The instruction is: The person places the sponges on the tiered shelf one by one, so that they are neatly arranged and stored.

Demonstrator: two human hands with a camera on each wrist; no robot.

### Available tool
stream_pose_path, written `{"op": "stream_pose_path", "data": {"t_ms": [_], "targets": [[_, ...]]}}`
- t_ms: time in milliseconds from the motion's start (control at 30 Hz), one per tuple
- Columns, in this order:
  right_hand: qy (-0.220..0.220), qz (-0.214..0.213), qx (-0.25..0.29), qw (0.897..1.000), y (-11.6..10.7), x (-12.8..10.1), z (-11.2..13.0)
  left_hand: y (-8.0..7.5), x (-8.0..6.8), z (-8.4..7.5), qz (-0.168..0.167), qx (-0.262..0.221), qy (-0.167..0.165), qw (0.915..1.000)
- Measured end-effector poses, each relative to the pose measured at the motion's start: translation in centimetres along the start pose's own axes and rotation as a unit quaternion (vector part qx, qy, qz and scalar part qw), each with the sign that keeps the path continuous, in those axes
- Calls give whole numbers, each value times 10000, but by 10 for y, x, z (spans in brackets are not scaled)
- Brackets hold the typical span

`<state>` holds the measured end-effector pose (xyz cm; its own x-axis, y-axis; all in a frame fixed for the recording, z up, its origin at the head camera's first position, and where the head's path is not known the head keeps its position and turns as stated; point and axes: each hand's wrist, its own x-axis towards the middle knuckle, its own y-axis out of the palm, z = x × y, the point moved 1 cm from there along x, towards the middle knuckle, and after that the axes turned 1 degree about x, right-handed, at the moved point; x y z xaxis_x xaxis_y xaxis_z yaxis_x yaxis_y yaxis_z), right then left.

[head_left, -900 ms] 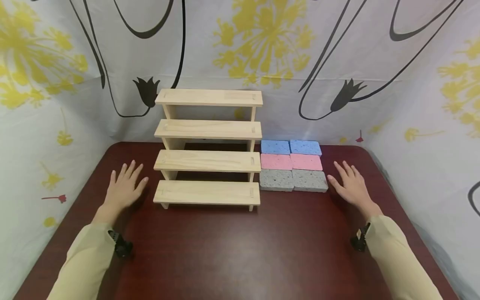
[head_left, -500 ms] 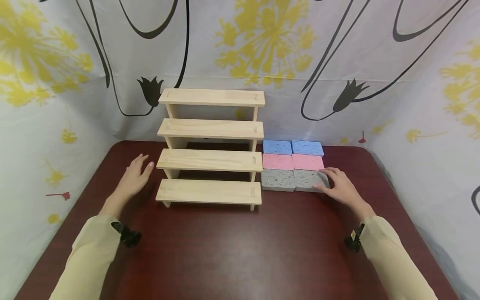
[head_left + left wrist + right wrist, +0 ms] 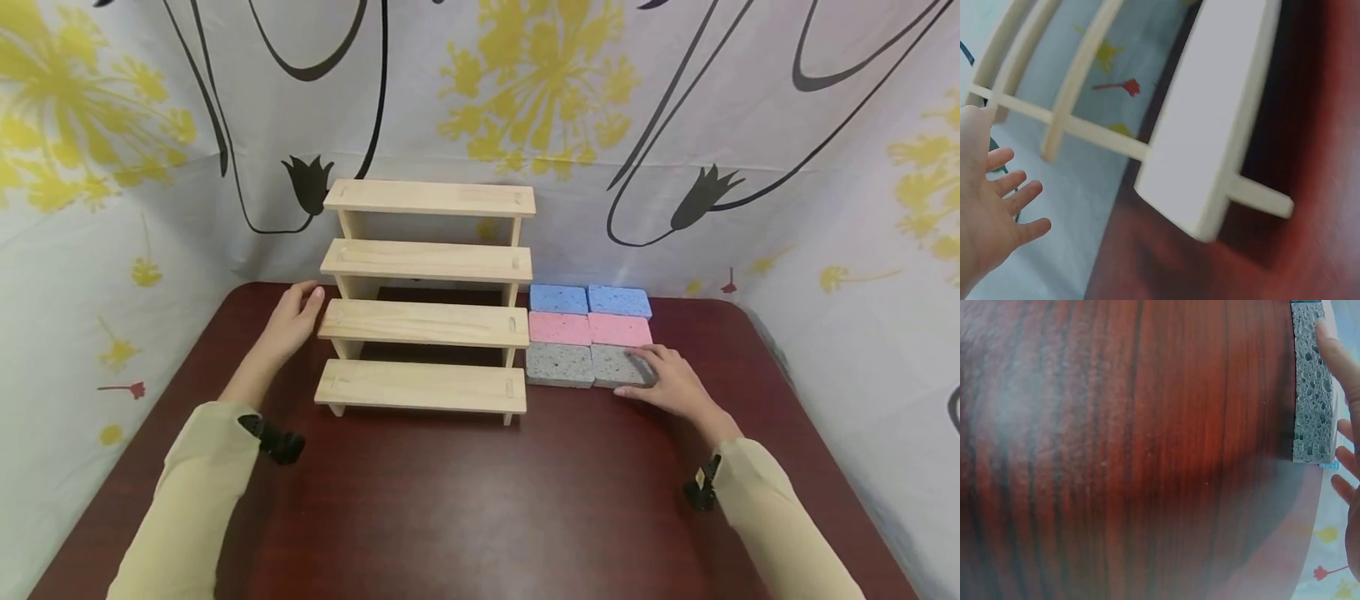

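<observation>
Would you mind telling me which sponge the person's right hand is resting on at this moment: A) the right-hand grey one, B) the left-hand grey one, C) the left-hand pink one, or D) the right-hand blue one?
A: in the head view the right hand lies with its fingers on the right-hand grey sponge in the front row, while the pink sponges and blue sponges behind are untouched.

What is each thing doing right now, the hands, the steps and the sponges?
Left hand: open, at the left end of the steps.
Right hand: open, fingers on the right grey sponge.
Steps: upright, shelves bare.
Other sponges: flat on the table, untouched.
</observation>
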<state>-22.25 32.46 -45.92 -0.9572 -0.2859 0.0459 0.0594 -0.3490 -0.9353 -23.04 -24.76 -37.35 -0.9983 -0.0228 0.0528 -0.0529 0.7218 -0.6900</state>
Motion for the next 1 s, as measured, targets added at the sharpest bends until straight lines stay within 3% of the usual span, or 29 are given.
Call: {"op": "stream_pose_path", "data": {"t_ms": [233,433,700,933,1000], "targets": [[77,159,-263,9995,-1,10,2,-3,24,-21,-254,-441,-185,9985],[188,295,-310,9989,-4,18,6,-4,40,-29,-309,-879,-407,9948],[374,487,-189,9979,-8,17,5,-8,54,-41,62,-958,-609,9935],[589,659,148,9960,-6,13,6,-4,66,-47,524,-1569,-1274,9780],[596,688,212,9956,-7,14,7,-5,66,-49,522,-1525,-1331,9779]]}}
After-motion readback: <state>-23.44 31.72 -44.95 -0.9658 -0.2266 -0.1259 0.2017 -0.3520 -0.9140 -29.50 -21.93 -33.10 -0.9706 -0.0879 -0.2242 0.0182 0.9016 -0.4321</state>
